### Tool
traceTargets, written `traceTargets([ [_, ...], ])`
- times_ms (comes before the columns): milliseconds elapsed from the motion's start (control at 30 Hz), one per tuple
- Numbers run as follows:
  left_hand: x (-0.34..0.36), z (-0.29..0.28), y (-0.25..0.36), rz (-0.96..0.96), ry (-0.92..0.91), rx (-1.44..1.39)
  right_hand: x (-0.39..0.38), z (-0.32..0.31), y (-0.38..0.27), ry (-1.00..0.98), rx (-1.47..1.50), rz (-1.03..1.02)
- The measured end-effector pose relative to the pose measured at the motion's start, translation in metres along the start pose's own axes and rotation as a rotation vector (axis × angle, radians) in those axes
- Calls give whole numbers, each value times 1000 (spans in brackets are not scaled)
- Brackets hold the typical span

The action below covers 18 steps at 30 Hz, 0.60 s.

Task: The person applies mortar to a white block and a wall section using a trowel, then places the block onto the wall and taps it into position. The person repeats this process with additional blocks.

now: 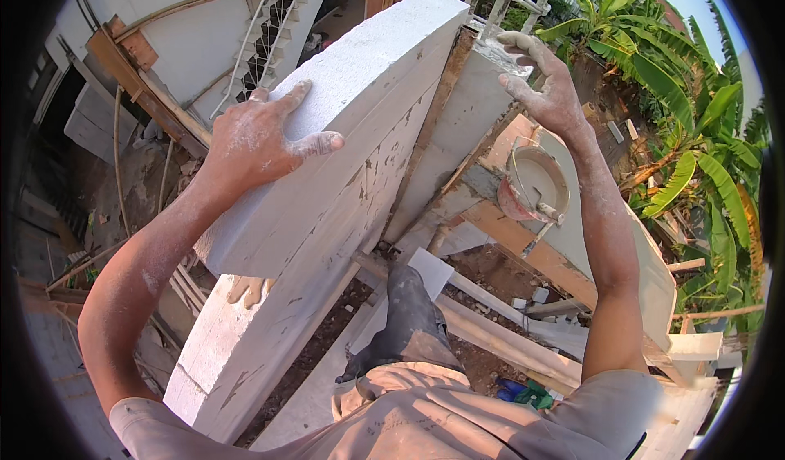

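Observation:
A large white lightweight block (343, 84) lies along the top of the block wall (327, 231), slanting from lower left to upper right. My left hand (266, 133), dusted white, rests on its upper edge with thumb and fingers spread. My right hand (544, 88) is raised at the wall's far end, next to a mortar-smeared concrete ledge (499, 55). Its fingers are bent but apart, with nothing visible between them. Under the block's near end shows a beige, finger-shaped lump (248, 291); I cannot tell what it is.
A reddish bucket (536, 184) of grey mix, with a handled tool at its rim, stands right of the wall. Below run wooden planks (523, 341) over rubble-strewn soil. A white staircase (274, 35) rises behind at left; banana plants (670, 92) grow at right.

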<state>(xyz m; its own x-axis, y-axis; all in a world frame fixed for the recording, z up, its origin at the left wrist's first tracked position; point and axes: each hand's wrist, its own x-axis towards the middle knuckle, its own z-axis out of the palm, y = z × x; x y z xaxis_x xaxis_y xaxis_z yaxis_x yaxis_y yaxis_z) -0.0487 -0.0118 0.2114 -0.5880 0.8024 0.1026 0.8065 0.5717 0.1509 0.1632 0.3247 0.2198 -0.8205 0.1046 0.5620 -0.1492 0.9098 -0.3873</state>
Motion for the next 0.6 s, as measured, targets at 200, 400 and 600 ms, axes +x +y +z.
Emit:
traceTargets([
  [200, -24, 2, -31, 4, 35, -116, -403, 62, 19, 188, 59, 1227],
  [400, -32, 4, -31, 108, 16, -218, -778, 196, -220, -713, 182, 1496],
  [600, -37, 1, -27, 144, 21, -200, -782, 257, -292, -892, 508, 1933],
])
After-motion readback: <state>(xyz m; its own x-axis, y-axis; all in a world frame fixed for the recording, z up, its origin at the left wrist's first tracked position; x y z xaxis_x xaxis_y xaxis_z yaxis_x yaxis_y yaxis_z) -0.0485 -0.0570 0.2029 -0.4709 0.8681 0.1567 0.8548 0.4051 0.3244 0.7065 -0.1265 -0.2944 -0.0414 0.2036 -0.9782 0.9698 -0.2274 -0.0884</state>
